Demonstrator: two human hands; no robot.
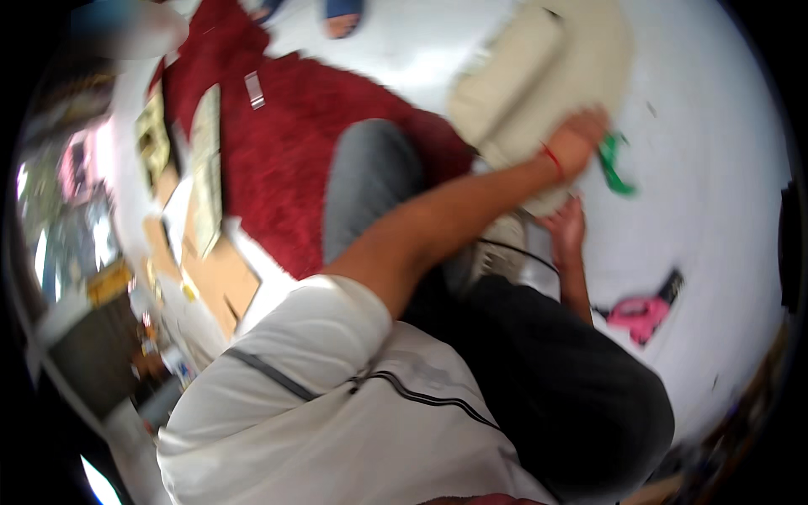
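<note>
My left arm reaches across to a large beige padded piece [505, 76], where my left hand [576, 139], with a red string at the wrist, touches its surface; its fingers are smeared by motion. At the piece's lower edge is my right hand [564, 219], blurred, its grip unclear. A bright green object [614, 164] lies just right of the piece. A black cable [522, 252] runs over my shoe [497, 261] below. On the white floor [707, 194] farther right lies a pink and black tool [640, 316], shaped like a glue gun.
A shaggy dark red rug [278, 160] spreads under and left of my legs, a small light strip [254, 88] on it. Cardboard pieces [215, 278] lie at left, beside assorted clutter [114, 286]. Another person's feet [341, 17] stand at the top.
</note>
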